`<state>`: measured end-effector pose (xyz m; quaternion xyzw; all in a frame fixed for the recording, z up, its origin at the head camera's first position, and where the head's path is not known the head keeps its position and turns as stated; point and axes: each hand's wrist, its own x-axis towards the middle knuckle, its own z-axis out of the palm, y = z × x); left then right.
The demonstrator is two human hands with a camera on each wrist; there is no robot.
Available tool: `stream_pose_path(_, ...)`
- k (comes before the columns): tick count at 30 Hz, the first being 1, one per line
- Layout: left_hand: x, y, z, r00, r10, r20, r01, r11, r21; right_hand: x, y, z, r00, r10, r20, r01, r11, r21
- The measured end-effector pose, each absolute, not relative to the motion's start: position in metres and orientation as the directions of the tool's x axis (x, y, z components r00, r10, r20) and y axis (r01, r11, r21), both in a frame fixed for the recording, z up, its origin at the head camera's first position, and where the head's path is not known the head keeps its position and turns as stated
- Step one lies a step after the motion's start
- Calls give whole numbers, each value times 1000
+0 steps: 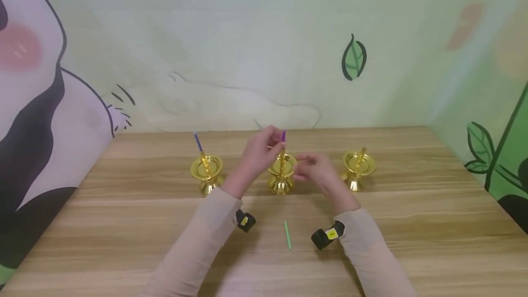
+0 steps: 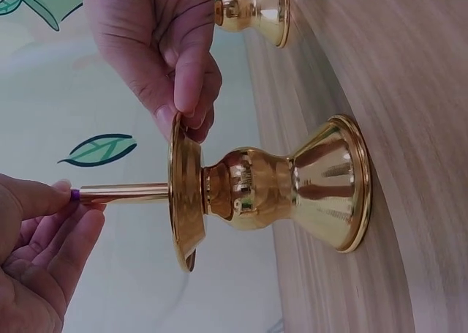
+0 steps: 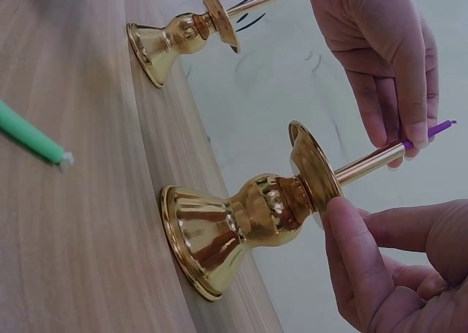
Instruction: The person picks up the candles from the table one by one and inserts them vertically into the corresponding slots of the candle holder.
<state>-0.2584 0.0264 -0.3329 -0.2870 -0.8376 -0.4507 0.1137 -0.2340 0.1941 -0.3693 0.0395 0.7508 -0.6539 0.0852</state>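
A purple candle (image 3: 440,127) stands in the tube of the middle gold candle holder (image 1: 281,184), its lower part inside the tube. My left hand (image 1: 263,148) pinches the candle between thumb and fingers just above the tube's mouth. With thumb and fingers my right hand (image 1: 316,171) grips the rim of that holder's dish from the right side. In the right wrist view the dish (image 3: 313,168) sits between the right thumb and fingers. The holder's base (image 2: 340,183) rests on the table.
To the left stands another gold holder (image 1: 207,168) with a blue candle (image 1: 198,142) in it. The right gold holder (image 1: 359,164) has a bare tube. A green candle (image 1: 288,235) lies on the wooden table (image 1: 123,242) between my forearms. Behind is a printed wall (image 1: 264,49).
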Motion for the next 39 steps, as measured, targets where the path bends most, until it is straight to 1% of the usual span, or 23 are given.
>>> stream_pose_path(4,-258,24,-333,-822,370,433,565,427,706,-234,192,-369,-984,-50,-173,164,143,-976)
stream_pose_path(13,-254,21,-338,-830,350,433,549,384,742,-229,189,-370,-985,-61,-163,151,167,-974)
stream_pose_path(20,-255,22,-339,-819,371,437,558,341,756,-227,196,-374,-989,-104,-102,87,145,-986)
stream_pose_path(27,-252,19,-333,-846,347,405,520,368,771,-223,201,-367,-995,-55,-81,65,243,-968)
stream_pose_path(34,-244,14,-326,-872,319,372,481,407,777,-216,205,-356,-997,-40,-68,59,202,-978)
stream_pose_path(39,-238,10,-322,-874,302,381,481,427,766,-214,211,-349,-998,-40,-58,47,223,-974)
